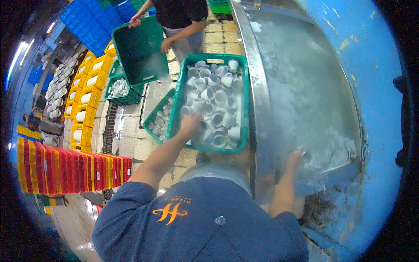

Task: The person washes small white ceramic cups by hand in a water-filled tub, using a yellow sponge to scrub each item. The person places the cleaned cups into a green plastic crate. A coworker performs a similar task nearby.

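Observation:
In front of me stands a green crate (173, 114) packed with small white cups (208, 94), wet and partly under foamy water. My left hand (191, 125) reaches over its left side, fingers curled at the rim of a cup among the others. To the right, my right hand (295, 158) is at the steaming, cloudy water (305, 96) of a metal-edged tank. That hand is smeared by motion, and its fingers are unclear; a small pale shape beside them is too blurred to name.
Another person (182, 17) tilts a dark green crate (142, 50) at the far left. A second crate of white pieces (159, 120) sits partly beneath mine. Yellow crates (89, 96) and stacked red and yellow crates (74, 168) stand left. The tank's metal rim (257, 78) runs along my right.

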The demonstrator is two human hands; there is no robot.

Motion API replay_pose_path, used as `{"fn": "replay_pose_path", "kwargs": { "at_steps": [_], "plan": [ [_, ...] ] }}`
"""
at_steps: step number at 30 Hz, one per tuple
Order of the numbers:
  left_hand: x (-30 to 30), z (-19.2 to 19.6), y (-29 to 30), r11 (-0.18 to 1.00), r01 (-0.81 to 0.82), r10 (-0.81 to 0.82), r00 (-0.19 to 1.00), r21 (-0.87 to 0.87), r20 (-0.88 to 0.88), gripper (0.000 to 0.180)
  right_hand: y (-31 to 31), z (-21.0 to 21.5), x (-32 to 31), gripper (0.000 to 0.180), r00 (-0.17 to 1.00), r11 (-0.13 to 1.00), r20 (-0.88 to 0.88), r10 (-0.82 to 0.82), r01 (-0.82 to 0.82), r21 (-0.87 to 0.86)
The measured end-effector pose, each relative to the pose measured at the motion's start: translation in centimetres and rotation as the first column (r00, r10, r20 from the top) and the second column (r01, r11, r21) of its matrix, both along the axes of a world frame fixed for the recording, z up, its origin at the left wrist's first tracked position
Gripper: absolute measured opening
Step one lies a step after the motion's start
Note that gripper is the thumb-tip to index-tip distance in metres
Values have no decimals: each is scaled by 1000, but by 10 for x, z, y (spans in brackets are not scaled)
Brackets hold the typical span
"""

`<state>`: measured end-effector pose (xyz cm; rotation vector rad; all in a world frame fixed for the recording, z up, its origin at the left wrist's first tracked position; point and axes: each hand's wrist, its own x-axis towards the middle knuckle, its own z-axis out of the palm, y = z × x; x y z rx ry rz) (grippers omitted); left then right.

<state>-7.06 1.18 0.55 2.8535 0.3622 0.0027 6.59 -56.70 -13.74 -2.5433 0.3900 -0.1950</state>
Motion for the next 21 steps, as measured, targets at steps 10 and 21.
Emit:
{"fn": "replay_pose_path", "kwargs": {
  "at_steps": [10, 21],
  "plan": [
    [0, 7, 7, -76, -132, 417, 896, -988, -152, 24, 154, 144, -27, 38, 869, 970, 458, 187, -237, 54],
    [24, 89, -23, 664, 197, 21, 959, -722, 281, 40, 413, 220, -77, 50, 898, -70, -135, 418, 180, 981]
  ]
}}
